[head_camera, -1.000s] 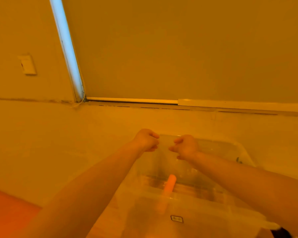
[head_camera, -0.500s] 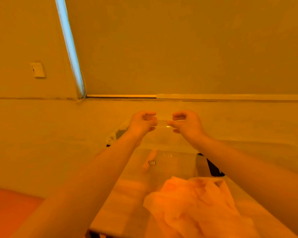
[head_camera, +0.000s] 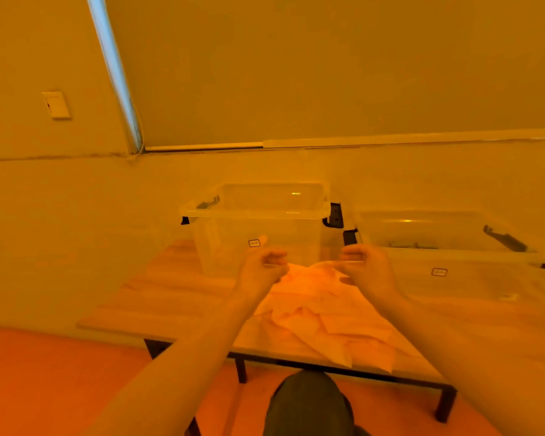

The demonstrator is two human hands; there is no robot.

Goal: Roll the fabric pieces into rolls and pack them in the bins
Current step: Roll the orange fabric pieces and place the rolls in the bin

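Two clear plastic bins stand at the back of a low wooden table (head_camera: 170,297). The left bin (head_camera: 252,214) is straight ahead and the right bin (head_camera: 453,256) is beside it; both have no lid and black latches. A pile of loose pale orange fabric pieces (head_camera: 321,316) lies on the table in front of them. My left hand (head_camera: 261,267) and my right hand (head_camera: 367,267) hover side by side above the pile's far edge, just before the left bin. Their fingers are loosely curled and hold nothing. A raised fabric tip reaches close to my right fingers.
The table stands against a plain wall with a window blind above. A wall switch (head_camera: 56,104) is at the upper left. My knee in dark cloth (head_camera: 309,404) is at the table's near edge. Orange floor lies to the left.
My hands gripped the left bin's far rim before; they have let go and drawn back towards me. The view has pulled back and now shows the whole table, both bins and the pile.
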